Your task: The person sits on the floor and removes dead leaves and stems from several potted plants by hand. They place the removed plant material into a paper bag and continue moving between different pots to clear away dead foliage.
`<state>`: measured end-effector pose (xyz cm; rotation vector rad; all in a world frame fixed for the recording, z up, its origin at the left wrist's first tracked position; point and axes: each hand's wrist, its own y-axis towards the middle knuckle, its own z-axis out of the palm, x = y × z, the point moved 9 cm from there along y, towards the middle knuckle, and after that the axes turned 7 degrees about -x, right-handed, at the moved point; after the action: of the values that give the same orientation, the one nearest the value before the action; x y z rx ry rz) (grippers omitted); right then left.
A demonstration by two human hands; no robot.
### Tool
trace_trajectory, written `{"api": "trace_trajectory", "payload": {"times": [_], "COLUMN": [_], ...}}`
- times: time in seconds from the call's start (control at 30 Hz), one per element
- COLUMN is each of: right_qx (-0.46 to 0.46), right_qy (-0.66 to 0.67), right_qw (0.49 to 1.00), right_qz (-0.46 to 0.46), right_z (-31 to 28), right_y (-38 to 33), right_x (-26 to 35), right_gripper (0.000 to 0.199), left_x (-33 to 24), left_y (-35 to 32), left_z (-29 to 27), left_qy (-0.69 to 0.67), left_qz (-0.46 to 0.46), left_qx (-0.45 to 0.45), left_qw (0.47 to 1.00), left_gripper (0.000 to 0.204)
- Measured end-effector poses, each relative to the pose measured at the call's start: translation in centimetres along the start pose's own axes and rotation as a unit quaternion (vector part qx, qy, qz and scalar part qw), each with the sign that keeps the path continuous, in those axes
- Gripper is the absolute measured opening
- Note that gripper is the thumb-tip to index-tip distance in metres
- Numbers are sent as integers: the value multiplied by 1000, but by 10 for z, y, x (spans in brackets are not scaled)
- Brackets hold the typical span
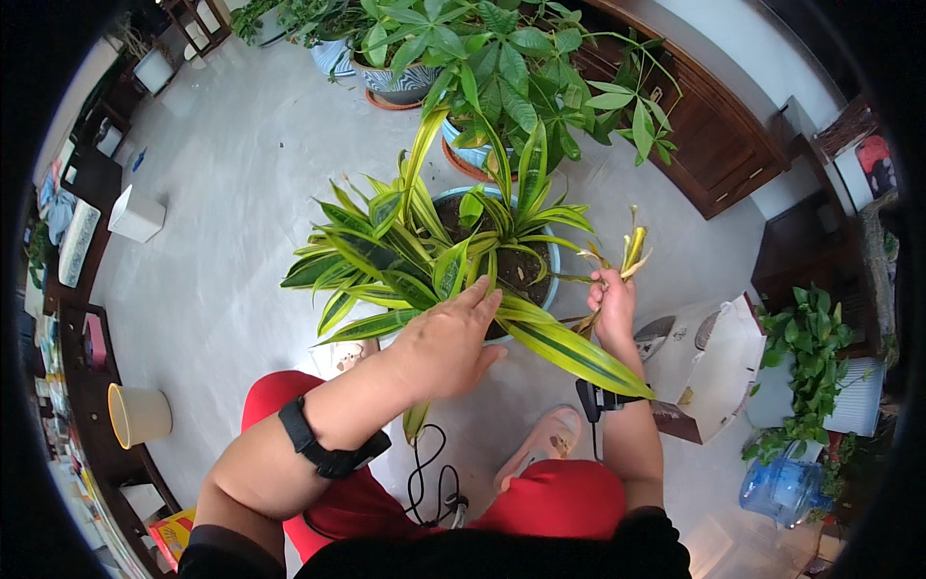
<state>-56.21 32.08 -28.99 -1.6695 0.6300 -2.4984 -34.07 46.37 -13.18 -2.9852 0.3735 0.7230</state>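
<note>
A potted plant with long green leaves edged in yellow (386, 256) stands on the floor in front of me, in a light blue round pot (553, 265) with dark soil showing. My left hand (449, 340) reaches over the plant's near side, its fingers stretched out against the leaves and its thumb apart. To the right of the pot, my right hand (614, 307) is closed around a bunch of withered leaves (632, 253), yellow and brown, sticking up above the fist. One broad striped leaf (579, 355) extends between my two hands toward the right forearm.
An opened white carton (719, 362) sits right of my right hand. Leafy potted plants (502, 77) and a brown wooden cabinet (714, 154) stand beyond. Black cable (417, 482) lies by my feet. Two bins, white (137, 214) and cream (140, 415), are left; a blue water bottle (779, 489) is right.
</note>
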Motion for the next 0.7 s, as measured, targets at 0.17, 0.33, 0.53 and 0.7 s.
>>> {"api": "trace_trajectory", "payload": {"times": [0.17,0.33,0.53,0.7], "right_qx": [-11,-20,-14,-41], "right_qy": [5,-4,-17,-36], "right_qw": [999,992,972,940], "right_qz": [-46,-125,-233,-338], "right_z": [-2,1,-12,-40], "right_y": [-34,-65,-105,-166], "right_x": [47,116,224,320], "right_gripper": [17,15,12,9], "left_x": [-2,-12,-23,-16], "left_y": [-4,-3,-1,1], "left_z": [-7,-18,-20,-18], "left_qy": [-1,-33,-62,-39], "left_qz": [-12,-27,-18,-17], "left_qx": [5,13,20,6], "left_qw": [1000,999,998,999], "left_gripper": [68,68,68,67]}}
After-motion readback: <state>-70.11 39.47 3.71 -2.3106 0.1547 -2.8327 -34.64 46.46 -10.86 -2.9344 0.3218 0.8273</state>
